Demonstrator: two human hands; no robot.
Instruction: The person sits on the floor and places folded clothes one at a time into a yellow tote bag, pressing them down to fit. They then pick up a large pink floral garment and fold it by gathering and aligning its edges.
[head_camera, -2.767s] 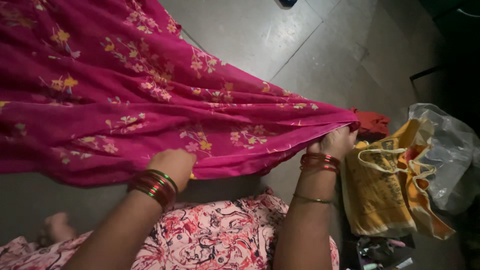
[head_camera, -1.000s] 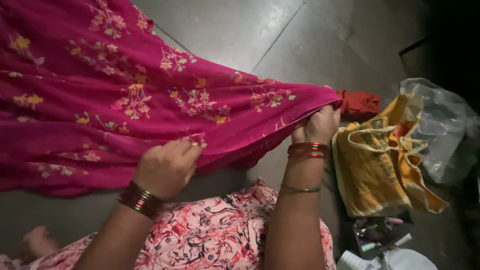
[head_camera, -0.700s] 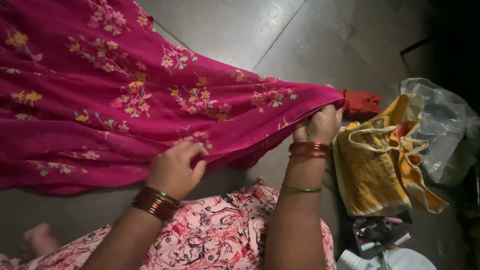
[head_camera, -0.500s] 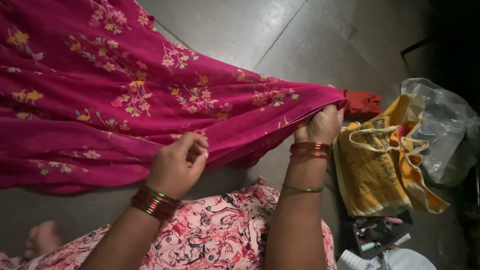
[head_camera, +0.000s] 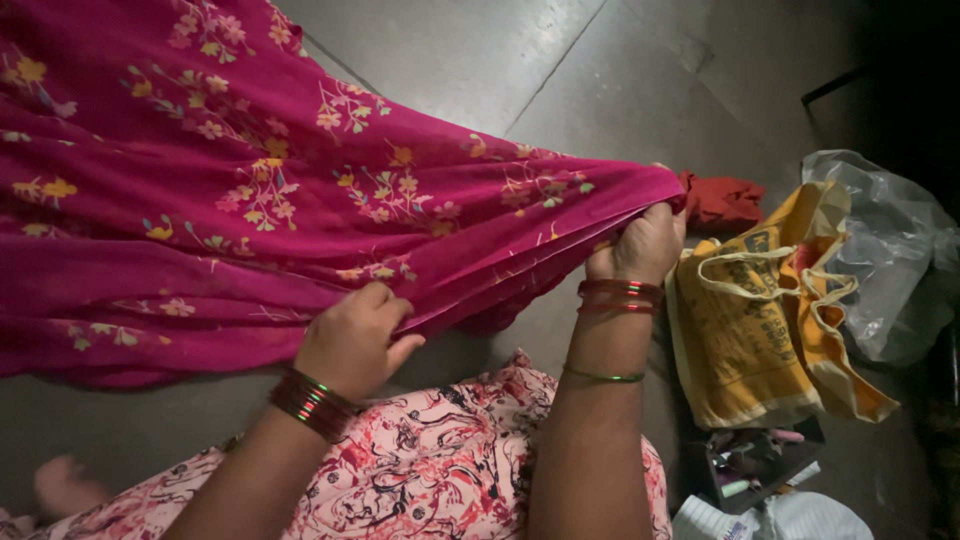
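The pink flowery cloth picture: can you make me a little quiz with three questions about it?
1. True or false: the right hand grips the gathered end of the pink flowered cloth.
2. What lies on the floor right of that hand? A) a yellow cloth bag B) a blue bucket C) a green chair
3. Fill in: the left hand pinches the cloth's lower ____.

Key:
1. True; its grip is closed on the bunched end.
2. A, the yellow cloth bag, beside a clear plastic bag and a red cloth.
3. Edge.
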